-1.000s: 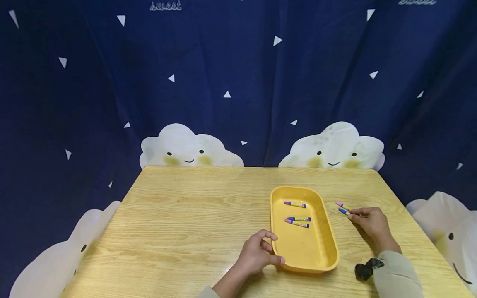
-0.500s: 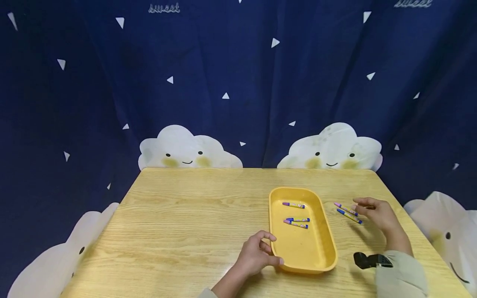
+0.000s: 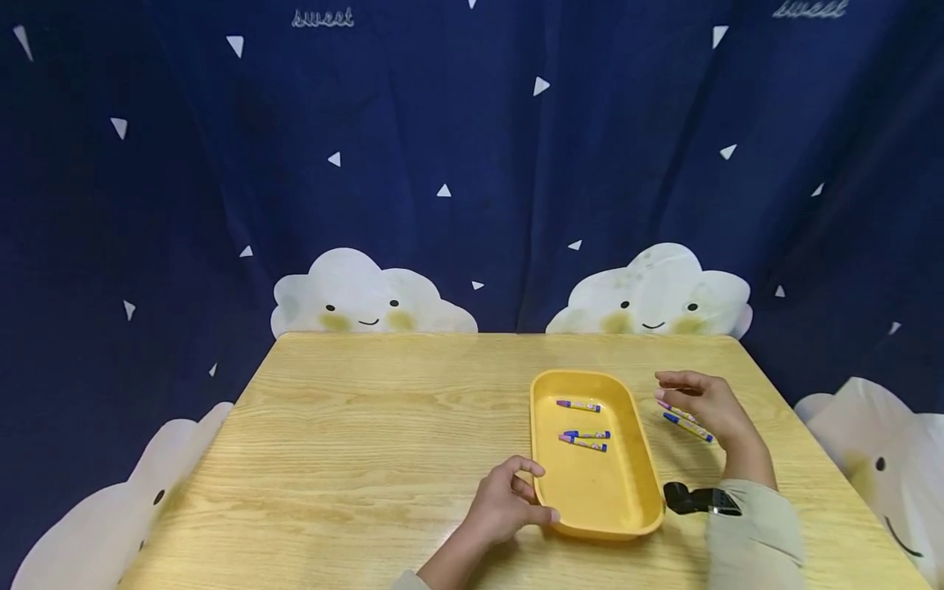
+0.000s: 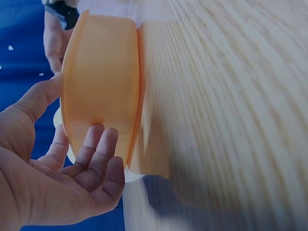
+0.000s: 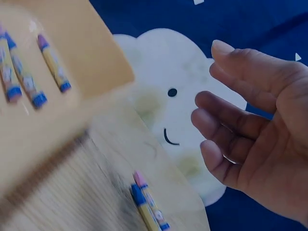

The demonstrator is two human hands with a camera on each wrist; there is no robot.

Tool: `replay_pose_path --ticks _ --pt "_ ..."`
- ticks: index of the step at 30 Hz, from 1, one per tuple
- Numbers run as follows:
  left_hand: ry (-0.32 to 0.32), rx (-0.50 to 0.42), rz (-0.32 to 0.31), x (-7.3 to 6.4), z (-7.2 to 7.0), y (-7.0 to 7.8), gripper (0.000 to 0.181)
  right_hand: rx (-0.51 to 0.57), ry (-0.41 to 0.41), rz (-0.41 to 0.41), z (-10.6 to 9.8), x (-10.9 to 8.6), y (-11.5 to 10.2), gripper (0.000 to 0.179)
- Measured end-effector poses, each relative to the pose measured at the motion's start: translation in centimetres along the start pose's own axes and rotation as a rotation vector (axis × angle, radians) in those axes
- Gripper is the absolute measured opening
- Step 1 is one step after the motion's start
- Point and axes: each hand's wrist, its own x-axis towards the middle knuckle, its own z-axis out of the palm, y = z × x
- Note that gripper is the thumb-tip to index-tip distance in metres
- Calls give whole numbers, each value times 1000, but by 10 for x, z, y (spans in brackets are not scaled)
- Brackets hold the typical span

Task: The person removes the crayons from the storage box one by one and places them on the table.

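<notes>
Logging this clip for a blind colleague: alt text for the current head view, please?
A left hand holds the near-left corner of a yellow tray containing three crayons; an empty right hand hovers by two more crayons on the wooden table.

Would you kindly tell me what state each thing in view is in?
Yellow tray: upright on the table.
Three crayons in the tray: lying flat, two close together, one apart.
Loose blue-tipped crayon: lying on the table.
Loose pink-tipped crayon: lying beside the blue-tipped one.
Left hand: holding the tray at its near left corner.
Right hand: relaxed, holding nothing.
Curtain: hanging behind the table.
</notes>
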Motion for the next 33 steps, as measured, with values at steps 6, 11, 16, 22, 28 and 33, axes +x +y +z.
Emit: replay_pose_path --ticks 6,11,16,22,28,33 --pt "1 7 5 -1 0 0 54 23 -53 20 13 9 -11 53" --pt "-4 12 9 -1 0 -1 53 75 -88 3 29 18 -16 51" --pt "-4 2 7 0 1 -2 52 139 -133 3 44 25 -18 52" --pt "0 7 10 1 2 -4 52 150 -191 15 60 35 -19 50" --pt "15 13 11 1 1 -2 52 166 -241 12 77 43 -19 50" --pt "18 20 7 1 1 -2 52 189 -238 29 89 46 -16 45"
